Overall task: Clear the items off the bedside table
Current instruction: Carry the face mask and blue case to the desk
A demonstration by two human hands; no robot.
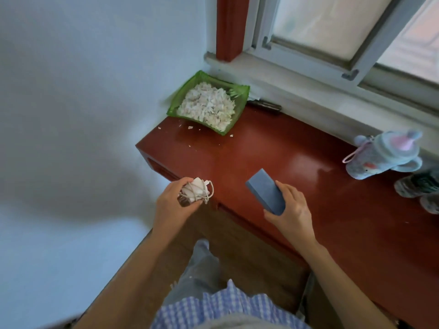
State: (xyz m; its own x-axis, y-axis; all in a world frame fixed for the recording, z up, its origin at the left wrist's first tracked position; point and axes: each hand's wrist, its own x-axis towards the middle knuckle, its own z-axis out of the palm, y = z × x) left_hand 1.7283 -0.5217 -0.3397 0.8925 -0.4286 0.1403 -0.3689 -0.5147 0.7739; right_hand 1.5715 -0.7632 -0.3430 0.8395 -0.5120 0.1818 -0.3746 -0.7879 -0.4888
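My left hand grips a white charger wound in its cord, along with a small dark object, just off the front left corner of the red bedside table. In my right hand, a blue rectangular box is held tilted above the table's front edge. On the far left corner of the table sits a green dish heaped with pale shell scraps. A plush-covered bottle lies at the right, by the window.
Pale crumbs lie scattered in front of the dish. A dark slim object rests against the window sill. More plush items sit at the right edge. A white wall stands left of the table; wooden floor lies below.
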